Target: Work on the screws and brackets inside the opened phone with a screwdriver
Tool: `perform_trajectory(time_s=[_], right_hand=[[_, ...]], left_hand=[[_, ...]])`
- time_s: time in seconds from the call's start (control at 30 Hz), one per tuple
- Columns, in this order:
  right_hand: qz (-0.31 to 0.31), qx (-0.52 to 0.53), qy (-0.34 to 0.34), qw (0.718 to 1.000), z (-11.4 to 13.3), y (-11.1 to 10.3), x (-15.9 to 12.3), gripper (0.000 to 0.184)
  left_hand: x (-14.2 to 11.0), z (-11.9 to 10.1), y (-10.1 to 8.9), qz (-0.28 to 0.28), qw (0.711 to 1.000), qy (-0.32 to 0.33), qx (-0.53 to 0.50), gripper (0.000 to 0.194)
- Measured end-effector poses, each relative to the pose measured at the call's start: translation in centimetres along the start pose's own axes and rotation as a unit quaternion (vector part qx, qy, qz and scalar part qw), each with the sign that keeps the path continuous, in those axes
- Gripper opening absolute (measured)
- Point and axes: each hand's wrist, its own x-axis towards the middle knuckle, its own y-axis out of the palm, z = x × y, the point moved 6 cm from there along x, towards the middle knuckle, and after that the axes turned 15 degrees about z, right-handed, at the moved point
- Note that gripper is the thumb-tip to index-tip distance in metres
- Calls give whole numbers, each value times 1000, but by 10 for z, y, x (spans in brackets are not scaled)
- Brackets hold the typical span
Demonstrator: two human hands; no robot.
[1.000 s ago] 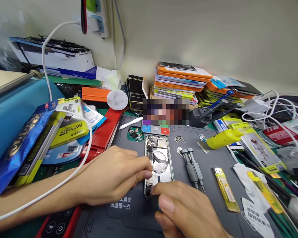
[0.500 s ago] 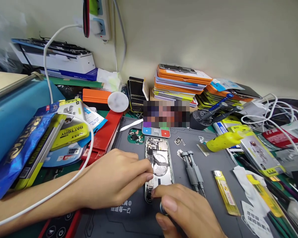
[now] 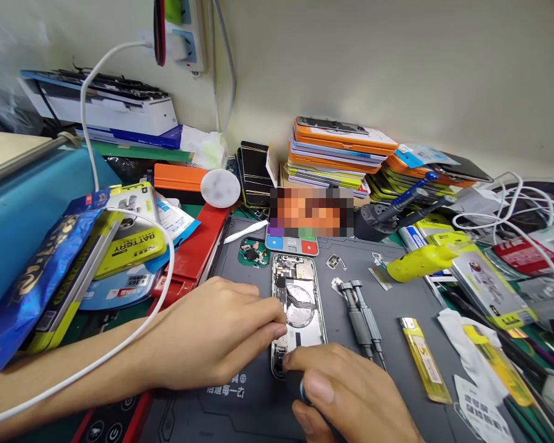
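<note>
While the white cable droops across the left forearm, the left hand rests back upward beside the opened phone, its fingers curled narrow, with thumb and forefinger tips drawn together at the phone's left edge; whether they pinch anything there cannot be told. The phone lies flat on the dark mat between both hands, its inner side up. It looks light and stiff, and probably slides easily if nudged, while the thin ribbon and small parts inside look fragile, easily bent or torn. The rim seems the best hold: steady it by both long sides, keeping fingertips off the ribbon. At the near end is the right hand, fingers bent, forefinger reaching the phone's lower part; a bluish edge shows by the thumb, but whether this hand grips a tool cannot be told. Farther right lie two grey screwdrivers and a yellow lighter, apart from the phone.
</note>
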Motion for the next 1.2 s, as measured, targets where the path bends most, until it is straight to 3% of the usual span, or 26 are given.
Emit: perform_trajectory(time_s=[0.63,0.83,1.07,1.2], right_hand=[[19,-1,32,999,3,-1,-2,27],[14,12,-4,1000,0,1,-3,35],[13,1,5,1000,-1,1,-4,38],[9,-26,0,1000,-1,2,-4,28]], left_hand=[[0,0,-2,3,999,-18,-30,25],[0,-1,-3,-3,998,2,-68,28],[3,-3,-2,2,1000,8,-22,24],[4,-4,-1,1,1000,6,3,24]])
